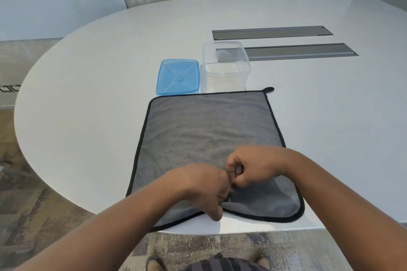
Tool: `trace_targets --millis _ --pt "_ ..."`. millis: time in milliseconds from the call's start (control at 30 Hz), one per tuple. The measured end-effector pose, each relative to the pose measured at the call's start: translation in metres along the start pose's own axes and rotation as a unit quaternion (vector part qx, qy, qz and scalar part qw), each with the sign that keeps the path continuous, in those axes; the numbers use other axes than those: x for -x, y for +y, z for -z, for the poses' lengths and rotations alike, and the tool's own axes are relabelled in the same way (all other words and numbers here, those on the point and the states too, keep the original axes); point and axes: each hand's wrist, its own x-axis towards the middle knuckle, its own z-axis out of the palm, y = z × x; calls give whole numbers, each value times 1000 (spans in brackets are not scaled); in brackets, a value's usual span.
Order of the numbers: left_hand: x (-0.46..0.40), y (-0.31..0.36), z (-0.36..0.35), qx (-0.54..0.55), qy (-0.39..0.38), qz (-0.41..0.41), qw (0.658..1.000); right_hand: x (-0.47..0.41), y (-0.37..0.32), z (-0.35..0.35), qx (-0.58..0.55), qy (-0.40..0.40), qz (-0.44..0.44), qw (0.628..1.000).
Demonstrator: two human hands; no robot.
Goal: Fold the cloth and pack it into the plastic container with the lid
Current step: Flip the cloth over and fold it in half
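A grey cloth point(204, 130) with black trim lies spread flat on the white table point(99, 77), its near edge at the table's front. My left hand point(204, 189) pinches the cloth near the middle of its near edge, fingers curled down. My right hand point(253, 167) sits just right of it, fingers curled and pinching the cloth surface. Both hands nearly touch. Behind the cloth stands a clear, open plastic container point(224, 68), with nothing in it. Its blue lid point(178, 77) lies flat to the container's left.
Two long grey recessed panels point(273, 32) are set in the table behind and right of the container. The table's rounded edge curves away on the left, above patterned floor. My feet show below the front edge.
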Motion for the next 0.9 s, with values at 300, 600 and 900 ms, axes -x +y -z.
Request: trace_targets --millis 300,600,900 --pt "1 -39 13 367 -8 4 930 9 -11 0 65 -54 -36 996" --pt "1 -61 16 352 78 21 932 10 4 17 117 7 -72 991" --pt "32 -102 36 69 93 143 983 23 28 48 111 108 -124 980"
